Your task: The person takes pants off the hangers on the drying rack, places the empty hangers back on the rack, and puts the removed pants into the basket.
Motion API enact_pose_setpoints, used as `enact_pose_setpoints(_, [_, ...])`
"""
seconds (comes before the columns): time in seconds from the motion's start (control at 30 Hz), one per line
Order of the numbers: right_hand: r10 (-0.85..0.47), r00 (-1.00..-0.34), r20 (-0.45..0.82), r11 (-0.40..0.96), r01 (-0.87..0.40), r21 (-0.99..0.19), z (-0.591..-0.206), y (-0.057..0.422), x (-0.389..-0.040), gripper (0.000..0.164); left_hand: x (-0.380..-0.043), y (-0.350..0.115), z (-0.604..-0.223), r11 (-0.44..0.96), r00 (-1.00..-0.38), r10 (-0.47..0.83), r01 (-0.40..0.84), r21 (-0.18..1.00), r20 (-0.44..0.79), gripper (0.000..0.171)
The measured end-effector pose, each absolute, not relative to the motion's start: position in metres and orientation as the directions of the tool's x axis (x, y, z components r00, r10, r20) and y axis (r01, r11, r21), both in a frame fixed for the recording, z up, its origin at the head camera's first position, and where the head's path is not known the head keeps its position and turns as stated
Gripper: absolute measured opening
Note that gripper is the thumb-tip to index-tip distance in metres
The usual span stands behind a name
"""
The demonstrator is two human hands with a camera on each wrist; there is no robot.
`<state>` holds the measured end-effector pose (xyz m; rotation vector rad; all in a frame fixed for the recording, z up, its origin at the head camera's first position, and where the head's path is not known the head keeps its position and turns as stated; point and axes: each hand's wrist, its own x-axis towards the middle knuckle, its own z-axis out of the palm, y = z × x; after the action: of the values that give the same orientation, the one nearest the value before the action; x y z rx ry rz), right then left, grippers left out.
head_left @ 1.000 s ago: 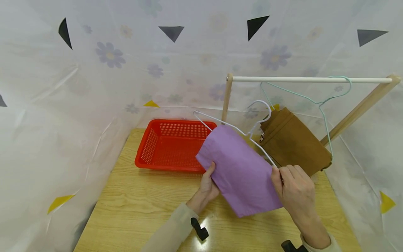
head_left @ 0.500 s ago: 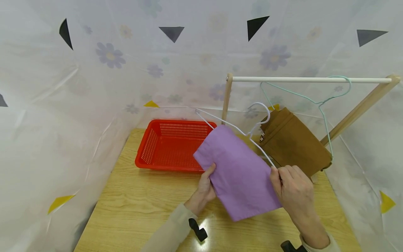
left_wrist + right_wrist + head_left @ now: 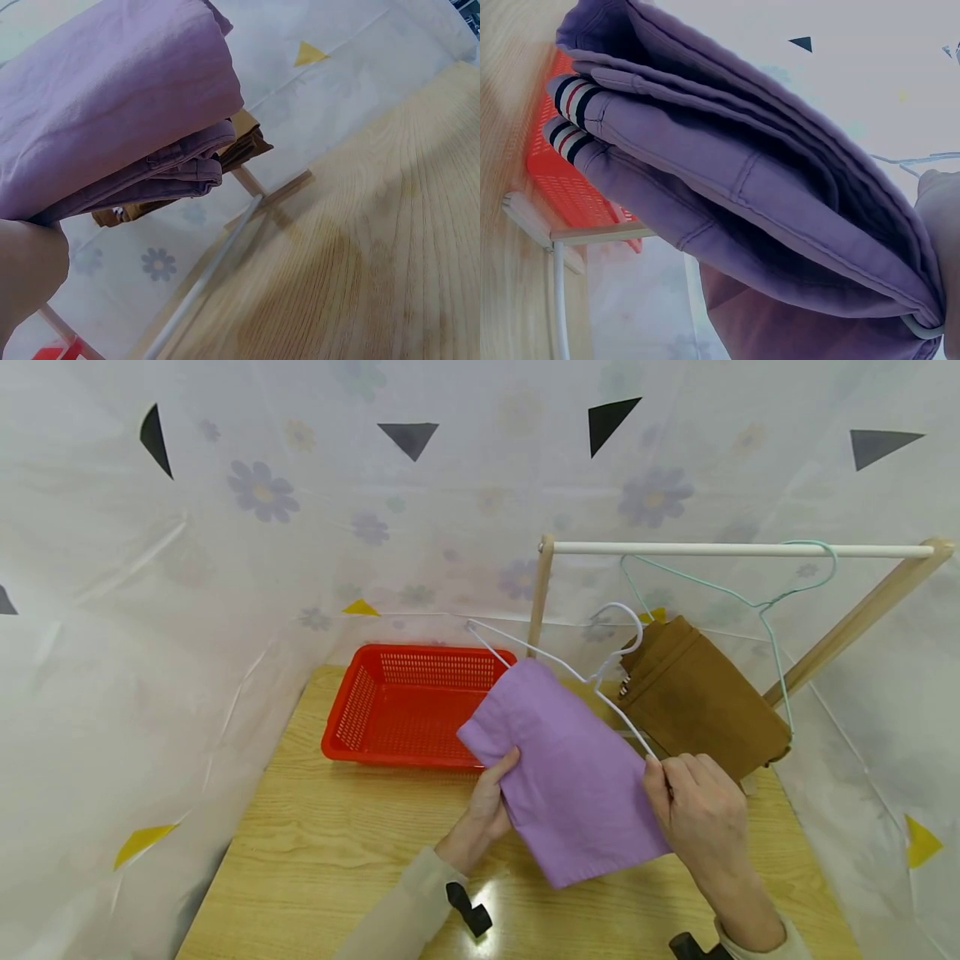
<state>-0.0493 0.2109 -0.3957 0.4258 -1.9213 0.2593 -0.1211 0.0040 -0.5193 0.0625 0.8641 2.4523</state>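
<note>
Folded purple trousers (image 3: pixel 577 777) hang over the bottom bar of a white wire hanger (image 3: pixel 597 678), tilted above the table. In the right wrist view, layered folds of the trousers (image 3: pixel 742 176) show seams and two striped bands. My left hand (image 3: pixel 487 806) holds the trousers' left edge, thumb on top and fingers beneath, mostly hidden. My right hand (image 3: pixel 708 814) grips the hanger's lower right corner together with the cloth there. Brown folded trousers (image 3: pixel 705 702) hang on a mint-green hanger (image 3: pixel 757 604) from the rack behind.
A red perforated basket (image 3: pixel 420 760) stands at the back left of the wooden table (image 3: pixel 322 868). The rack, with its white rail (image 3: pixel 675 550) and wooden posts, stands at the back right. Plastic sheeting with flower prints surrounds the table.
My left hand has shifted slightly left with the trousers' edge, spreading the cloth a little. The hanger's hook has dipped slightly. My right hand has kept its grip almost in place.
</note>
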Motion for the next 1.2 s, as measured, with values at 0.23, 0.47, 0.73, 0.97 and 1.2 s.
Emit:
enact_pose_setpoints(0.23, [-0.165,-0.324,0.931,0.909,-0.416,0.016,-0.396,0.212,-0.050,0.051,-0.119,0.003,-0.517,-0.666,-0.892,0.434,-0.414,0.621,-0.128,0.017])
enact_pose_setpoints(0.47, [-0.155,-0.330,0.931,0.917,-0.399,0.012,-0.403,0.219,-0.053,0.050,-0.119,-0.003,-0.511,-0.646,-0.903,0.391,-0.408,0.645,-0.179,0.016])
enact_pose_setpoints(0.73, [-0.144,-0.354,0.924,0.923,-0.385,-0.004,-0.407,0.224,-0.054,0.049,-0.116,-0.010,-0.499,-0.619,-0.893,0.410,-0.420,0.663,-0.184,0.023])
enact_pose_setpoints(0.97, [-0.164,-0.366,0.916,0.920,-0.392,0.008,-0.409,0.224,-0.054,0.049,-0.117,-0.014,-0.481,-0.593,-0.883,0.443,-0.420,0.687,-0.157,0.028])
enact_pose_setpoints(1.2, [-0.213,-0.372,0.903,0.908,-0.416,0.042,-0.410,0.222,-0.054,0.050,-0.121,-0.015,-0.465,-0.610,-0.891,0.441,-0.384,0.693,-0.107,0.026])
